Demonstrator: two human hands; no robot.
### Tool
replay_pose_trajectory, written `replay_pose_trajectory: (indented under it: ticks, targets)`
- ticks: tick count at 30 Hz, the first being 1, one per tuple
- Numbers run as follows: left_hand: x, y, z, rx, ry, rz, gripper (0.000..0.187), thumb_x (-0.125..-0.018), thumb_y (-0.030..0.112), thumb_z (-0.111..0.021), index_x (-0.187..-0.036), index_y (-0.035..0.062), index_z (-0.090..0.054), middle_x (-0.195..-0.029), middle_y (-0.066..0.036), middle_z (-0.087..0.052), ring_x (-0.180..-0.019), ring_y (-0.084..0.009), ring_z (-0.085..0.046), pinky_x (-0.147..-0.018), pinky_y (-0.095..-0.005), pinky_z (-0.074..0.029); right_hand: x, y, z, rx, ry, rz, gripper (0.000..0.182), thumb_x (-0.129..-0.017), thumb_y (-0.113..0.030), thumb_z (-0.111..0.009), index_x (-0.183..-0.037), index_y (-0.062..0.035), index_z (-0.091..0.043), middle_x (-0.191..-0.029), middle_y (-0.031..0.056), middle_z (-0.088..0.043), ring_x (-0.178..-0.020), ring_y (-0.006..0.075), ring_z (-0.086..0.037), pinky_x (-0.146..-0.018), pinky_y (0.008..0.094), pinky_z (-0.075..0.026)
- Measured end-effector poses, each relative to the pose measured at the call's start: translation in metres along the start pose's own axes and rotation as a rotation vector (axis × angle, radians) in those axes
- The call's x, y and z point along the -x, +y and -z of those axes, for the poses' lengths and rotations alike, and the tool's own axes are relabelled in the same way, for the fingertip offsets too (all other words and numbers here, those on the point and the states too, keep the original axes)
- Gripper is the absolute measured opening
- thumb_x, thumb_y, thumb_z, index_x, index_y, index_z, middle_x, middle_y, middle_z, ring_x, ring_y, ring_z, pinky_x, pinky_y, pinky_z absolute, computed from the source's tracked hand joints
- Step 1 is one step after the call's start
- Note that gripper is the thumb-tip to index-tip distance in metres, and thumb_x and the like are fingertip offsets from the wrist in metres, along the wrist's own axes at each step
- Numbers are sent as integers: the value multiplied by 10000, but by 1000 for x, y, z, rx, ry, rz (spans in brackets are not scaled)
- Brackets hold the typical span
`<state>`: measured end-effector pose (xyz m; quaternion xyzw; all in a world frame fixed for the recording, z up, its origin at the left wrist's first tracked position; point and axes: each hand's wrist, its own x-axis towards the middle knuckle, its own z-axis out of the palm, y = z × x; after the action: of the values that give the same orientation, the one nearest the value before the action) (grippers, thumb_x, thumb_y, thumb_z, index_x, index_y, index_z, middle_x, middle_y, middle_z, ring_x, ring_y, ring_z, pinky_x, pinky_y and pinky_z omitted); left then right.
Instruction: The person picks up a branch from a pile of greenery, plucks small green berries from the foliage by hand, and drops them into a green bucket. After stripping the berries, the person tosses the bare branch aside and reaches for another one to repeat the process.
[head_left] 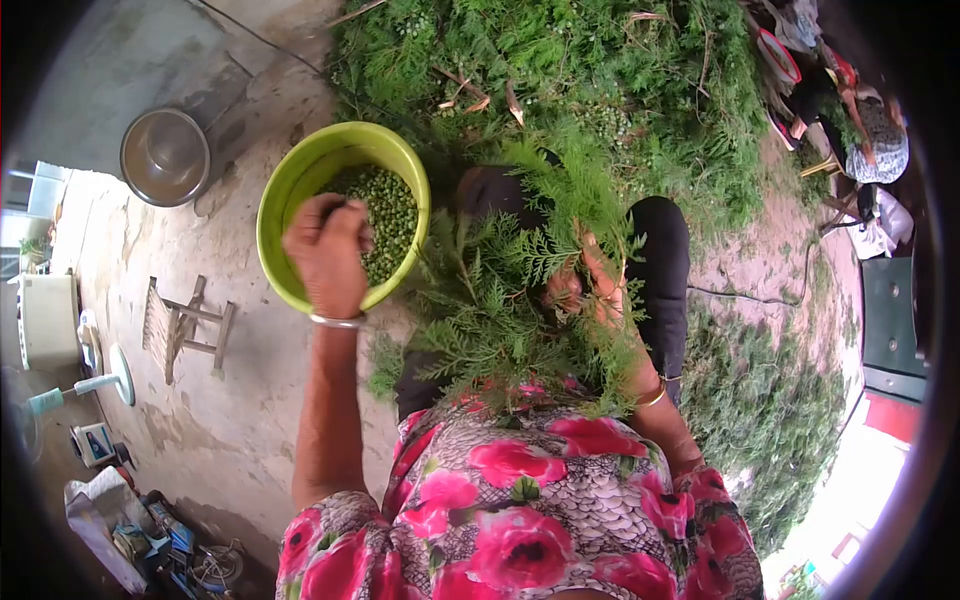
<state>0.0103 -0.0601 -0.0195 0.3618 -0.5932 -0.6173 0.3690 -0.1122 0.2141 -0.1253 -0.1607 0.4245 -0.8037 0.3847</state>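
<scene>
My left hand, with a silver bangle at the wrist, is over a yellow-green plastic basin. Its fingers are curled together, and whatever they may hold is hidden. Many small round green seed cones lie inside the basin. My right hand, partly covered by foliage, is closed around a leafy evergreen branch. The branch spreads across my lap, its feathery sprays reaching past my dark-trousered knees.
A large heap of cut evergreen branches lies ahead, with more cut greenery at right. A metal basin and a small wooden stool stand at left. Another person sits at the upper right.
</scene>
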Motion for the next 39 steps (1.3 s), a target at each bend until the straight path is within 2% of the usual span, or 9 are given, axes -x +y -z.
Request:
replay_pose_trajectory:
  ticks: [3, 5, 6, 9, 13, 17, 18, 26, 39]
  targets:
    - [-32, 3, 37, -583, 26, -162, 332, -706, 5, -609, -1032, -54, -582, -885, -133, -635, -766, -221, -604, -732, -315, -483, -8, -2, -9, -145, -76, 168, 617, -830, -453, -616, -1282, -63, -458, -1012, -8, -588, -769, 104, -572, -598, 229, -461]
    - [-28, 9, 35, -688, -21, -275, 400, -714, 18, -613, -1103, -50, -550, -994, -169, -608, -893, -272, -579, -814, -346, -459, -13, -22, -28, 266, 204, -250, 357, -843, -348, -635, -1056, -62, -616, -817, 13, -639, -674, 126, -584, -567, 275, -467]
    - [-23, 13, 33, -798, -70, -381, 469, -722, 31, -616, -1175, -45, -518, -1103, -205, -581, -1020, -323, -555, -897, -377, -435, -16, -10, -26, 860, 196, 89, 189, -872, -236, -603, -872, -53, -650, -663, 80, -629, -615, 211, -610, -565, 328, -473]
    - [15, 28, -11, -875, -365, -804, 638, -779, 270, -674, -1302, 6, -423, -1318, -206, -442, -1231, -346, -405, -1025, -415, -325, -14, -32, -74, 1328, 208, 271, 173, -805, -133, -615, -955, -50, -631, -811, 184, -627, -767, 359, -609, -680, 417, -481]
    - [61, 11, -54, -833, -843, -678, 589, -754, 308, -685, -1248, 55, -488, -1306, -174, -439, -1246, -396, -356, -1041, -440, -297, -24, -40, -66, 1598, 541, 468, 379, -756, -156, -656, -1049, 61, -556, -847, 204, -624, -854, 364, -591, -772, 442, -457]
    - [75, -12, -50, -807, -939, -606, 463, -740, 215, -682, -1151, 63, -531, -1308, -154, -432, -1219, -414, -369, -999, -468, -340, -29, -12, -11, 1478, 631, -72, 420, -741, -248, -722, -961, 69, -558, -700, 202, -606, -611, 350, -581, -567, 421, -474]
    - [77, -13, -47, -823, -912, -576, 462, -739, 207, -681, -1152, 65, -534, -1312, -146, -431, -1215, -414, -375, -998, -466, -345, -31, -34, -27, 906, 662, -425, 356, -788, -278, -694, -884, 42, -574, -639, 139, -602, -494, 237, -529, -436, 359, -423]
    - [89, -16, -33, -780, -808, -519, 466, -703, 120, -669, -1142, 34, -536, -1301, -169, -446, -1204, -423, -394, -1000, -451, -354, -27, -81, -37, -333, 688, -246, 94, -832, -57, -608, -903, -17, -560, -792, 115, -625, -530, 165, -499, -424, 264, -388]
    - [62, 43, -48, -585, -274, -770, 276, -780, 44, -637, -1046, -9, -584, -944, -165, -618, -835, -281, -608, -736, -340, -482, -23, -198, -92, 449, 351, 233, 165, -793, -27, -658, -956, -20, -681, -700, -41, -590, -547, 21, -440, -458, 185, -341]
